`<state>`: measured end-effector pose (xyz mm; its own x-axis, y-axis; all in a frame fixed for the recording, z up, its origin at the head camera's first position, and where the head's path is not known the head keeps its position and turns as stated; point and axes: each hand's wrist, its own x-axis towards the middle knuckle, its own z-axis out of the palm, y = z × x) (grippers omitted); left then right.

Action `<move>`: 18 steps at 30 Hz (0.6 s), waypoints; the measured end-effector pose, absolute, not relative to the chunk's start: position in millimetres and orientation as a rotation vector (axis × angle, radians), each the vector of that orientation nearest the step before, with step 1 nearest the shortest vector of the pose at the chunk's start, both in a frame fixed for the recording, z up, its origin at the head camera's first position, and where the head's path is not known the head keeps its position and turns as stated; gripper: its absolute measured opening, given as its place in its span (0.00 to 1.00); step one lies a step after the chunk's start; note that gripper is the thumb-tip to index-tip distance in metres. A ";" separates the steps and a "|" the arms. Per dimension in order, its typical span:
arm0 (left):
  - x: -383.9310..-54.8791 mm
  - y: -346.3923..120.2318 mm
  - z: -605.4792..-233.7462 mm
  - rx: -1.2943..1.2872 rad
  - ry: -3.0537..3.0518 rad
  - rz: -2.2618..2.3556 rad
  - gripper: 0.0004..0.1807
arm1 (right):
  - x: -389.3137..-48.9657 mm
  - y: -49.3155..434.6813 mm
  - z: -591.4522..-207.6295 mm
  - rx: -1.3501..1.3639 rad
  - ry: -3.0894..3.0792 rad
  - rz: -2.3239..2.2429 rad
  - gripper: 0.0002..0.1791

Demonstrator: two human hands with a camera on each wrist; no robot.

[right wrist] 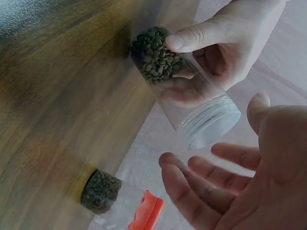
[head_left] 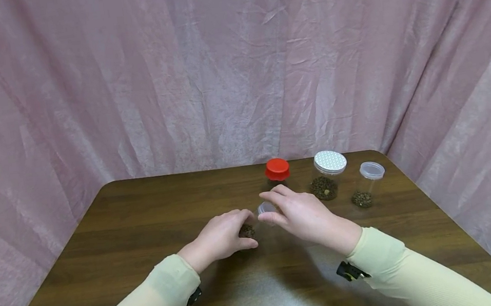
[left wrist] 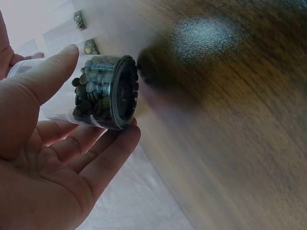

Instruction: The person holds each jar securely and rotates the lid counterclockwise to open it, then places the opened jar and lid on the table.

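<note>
A clear jar (right wrist: pixel 158 57) with a translucent lid (right wrist: pixel 211 124) has dark green-brown pellets gathered at its base. My left hand (head_left: pixel 223 234) grips it round the lower part, thumb on one side and fingers on the other. In the head view it leans, lid toward the right. Its dark base (left wrist: pixel 125 93) shows in the left wrist view, close over the table. Beside the lid, my right hand (head_left: pixel 302 212) has its fingers spread and gently bent, holding nothing. In the right wrist view a gap shows between those fingers and the lid.
On the brown wooden table (head_left: pixel 150 207), a red-lidded jar (head_left: pixel 277 169) stands behind my right hand. Farther right are a white-lidded jar (head_left: pixel 330 175) and a clear-lidded jar (head_left: pixel 368 183), both holding pellets. Pink curtains (head_left: pixel 216 74) hang behind the table.
</note>
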<state>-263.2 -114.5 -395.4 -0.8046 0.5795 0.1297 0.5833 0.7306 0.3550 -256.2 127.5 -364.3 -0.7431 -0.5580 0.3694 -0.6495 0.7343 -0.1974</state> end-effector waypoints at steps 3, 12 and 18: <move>-263.2 -114.9 -395.9 -0.974 -2.916 -0.596 0.28 | -256.2 125.4 -363.4 0.875 -2.691 0.408 0.30; -263.2 -114.6 -395.6 -0.963 -2.913 -0.596 0.28 | -257.6 121.2 -364.3 0.856 -2.679 0.338 0.24; -263.5 -115.9 -397.1 -0.967 -2.910 -0.590 0.28 | -258.1 120.5 -364.3 0.888 -2.662 0.322 0.24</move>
